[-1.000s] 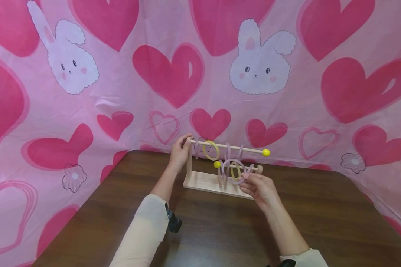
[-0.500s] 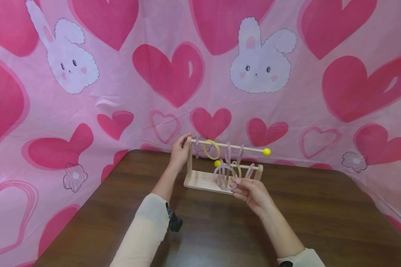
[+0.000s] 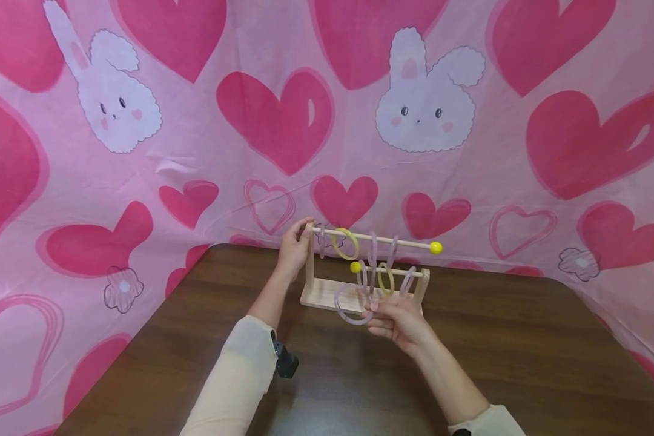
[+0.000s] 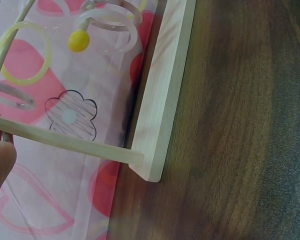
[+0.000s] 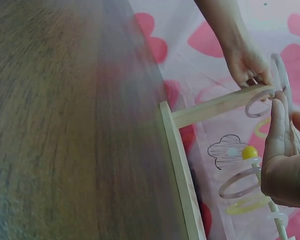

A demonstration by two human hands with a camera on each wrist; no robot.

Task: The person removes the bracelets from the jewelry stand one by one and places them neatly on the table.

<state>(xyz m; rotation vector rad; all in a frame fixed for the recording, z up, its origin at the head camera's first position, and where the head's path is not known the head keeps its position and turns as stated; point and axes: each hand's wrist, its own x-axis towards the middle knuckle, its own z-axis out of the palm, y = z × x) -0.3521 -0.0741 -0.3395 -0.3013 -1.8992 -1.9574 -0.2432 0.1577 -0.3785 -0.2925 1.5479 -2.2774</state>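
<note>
A wooden ring rack (image 3: 327, 292) stands on the table with two horizontal rods, each tipped with a yellow ball. My left hand (image 3: 295, 248) grips the top of its left post (image 4: 65, 141). Between the thumb and fingers of my right hand (image 3: 400, 321) is a translucent purple ring (image 3: 336, 304), held in front of the rack, off the rods and below the lower one. On the upper rod (image 3: 411, 243) hang a yellow ring (image 3: 356, 246) and several purple ones. The lower rod bears another yellow ring (image 3: 392, 282) among purple rings.
The dark wooden table (image 3: 338, 387) extends around the rack. Behind it hangs a pink cloth (image 3: 354, 133) printed with hearts and rabbits. The yellow ball (image 3: 436, 247) of the upper rod points right; the lower rod's ball (image 3: 356, 267) points left.
My right hand has carried the purple ring left, down and toward me, away from the lower rod. My left hand stays on the post.
</note>
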